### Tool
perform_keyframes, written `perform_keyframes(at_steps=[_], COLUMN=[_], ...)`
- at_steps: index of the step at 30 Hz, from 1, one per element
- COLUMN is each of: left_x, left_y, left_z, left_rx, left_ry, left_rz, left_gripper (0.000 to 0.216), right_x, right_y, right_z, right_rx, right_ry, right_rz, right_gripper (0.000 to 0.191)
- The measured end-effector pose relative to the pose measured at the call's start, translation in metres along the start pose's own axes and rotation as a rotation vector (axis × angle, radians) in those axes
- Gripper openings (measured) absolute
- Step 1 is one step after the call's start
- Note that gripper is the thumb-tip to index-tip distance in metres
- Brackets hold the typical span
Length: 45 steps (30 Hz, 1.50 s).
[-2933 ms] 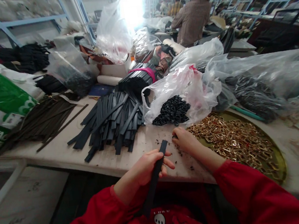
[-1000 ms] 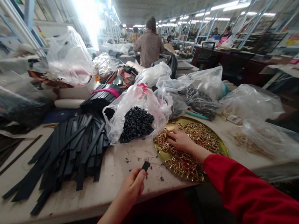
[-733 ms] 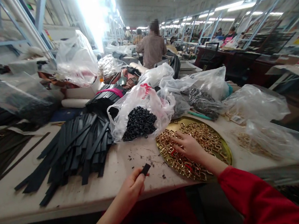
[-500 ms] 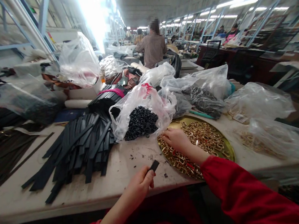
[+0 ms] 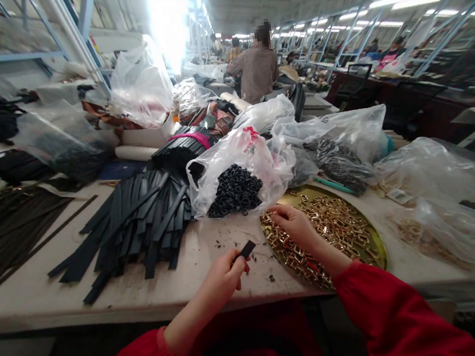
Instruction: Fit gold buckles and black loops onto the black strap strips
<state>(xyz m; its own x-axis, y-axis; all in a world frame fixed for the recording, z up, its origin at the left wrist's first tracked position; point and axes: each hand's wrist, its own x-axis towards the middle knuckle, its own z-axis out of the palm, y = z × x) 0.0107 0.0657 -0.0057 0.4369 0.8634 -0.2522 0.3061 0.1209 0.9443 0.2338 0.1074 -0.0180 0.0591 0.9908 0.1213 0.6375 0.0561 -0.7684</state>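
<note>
My left hand (image 5: pixel 223 275) is closed around a black strap (image 5: pixel 245 251); only the strap's end shows past my fingers, above the table's front edge. My right hand (image 5: pixel 297 225) rests on the left side of a round gold tray (image 5: pixel 375 242) heaped with gold metal buckles (image 5: pixel 338 223). Its fingers are curled and pinched among the buckles; what they grip is hidden. Just beyond both hands lies a clear plastic bag of black loops (image 5: pixel 234 190). Both my sleeves are red.
A pile of black straps (image 5: pixel 138 219) covers the table's left middle, with thinner dark strips (image 5: pixel 5 229) further left. Plastic bags (image 5: pixel 431 168) crowd the right and back. A person in a brown top (image 5: pixel 257 71) stands at the far end. Small black scraps (image 5: pixel 228 242) dot the tabletop.
My right hand moved from the table by the loop bag onto the buckle tray and shifted among the buckles. My left hand keeps the strap; less of it shows now. The view tilted upward.
</note>
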Motion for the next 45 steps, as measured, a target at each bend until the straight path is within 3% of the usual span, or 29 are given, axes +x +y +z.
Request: perform_keyframes(at_steps=[2,5,9,12,15,19,22,25,32,38,45], left_x=[0.004,0.007,0.002,-0.006,-0.014,-0.017,-0.015,-0.016,-0.023,-0.028,-0.031], left_y=[0.005,0.011,0.007,0.0,0.001,0.008,0.008,0.006,0.005,0.008,0.005], left_z=[0.0,0.001,0.002,-0.001,-0.004,-0.002,0.001,0.003,0.006,0.005,0.007], left_rx=[-0.038,-0.119,-0.144,0.015,0.221,0.277,0.277,0.289,-0.054,-0.212,-0.192], left_ry=[0.035,0.067,0.064,0.081,0.044,-0.003,-0.004,-0.008,-0.029,-0.052,-0.014], left_rz=[0.04,0.084,0.109,0.086,0.157,0.205,0.158,0.114,0.038,-0.177,-0.19], left_gripper=[0.023,0.025,0.027,0.027,0.027,0.023,0.025,0.024,0.018,0.02,0.019], right_x=[-0.016,-0.042,-0.061,-0.066,-0.073,-0.086,-0.088,-0.088,-0.1,-0.105,-0.106], right_y=[-0.015,-0.039,-0.058,-0.061,-0.064,-0.07,-0.07,-0.067,-0.069,-0.068,-0.065], right_z=[0.006,0.022,0.04,0.046,0.05,0.059,0.063,0.063,0.068,0.069,0.072], right_rx=[0.518,0.987,1.253,1.384,1.467,1.425,1.281,1.257,1.003,1.102,0.862], right_ry=[-0.003,-0.069,-0.053,0.024,-0.022,-0.056,0.075,0.196,0.086,-0.04,0.056], right_rz=[0.176,0.367,0.475,0.576,0.646,0.621,0.471,0.435,0.357,0.425,0.35], right_gripper=[0.026,0.03,0.029,0.031,0.033,0.027,0.022,0.023,0.024,0.033,0.034])
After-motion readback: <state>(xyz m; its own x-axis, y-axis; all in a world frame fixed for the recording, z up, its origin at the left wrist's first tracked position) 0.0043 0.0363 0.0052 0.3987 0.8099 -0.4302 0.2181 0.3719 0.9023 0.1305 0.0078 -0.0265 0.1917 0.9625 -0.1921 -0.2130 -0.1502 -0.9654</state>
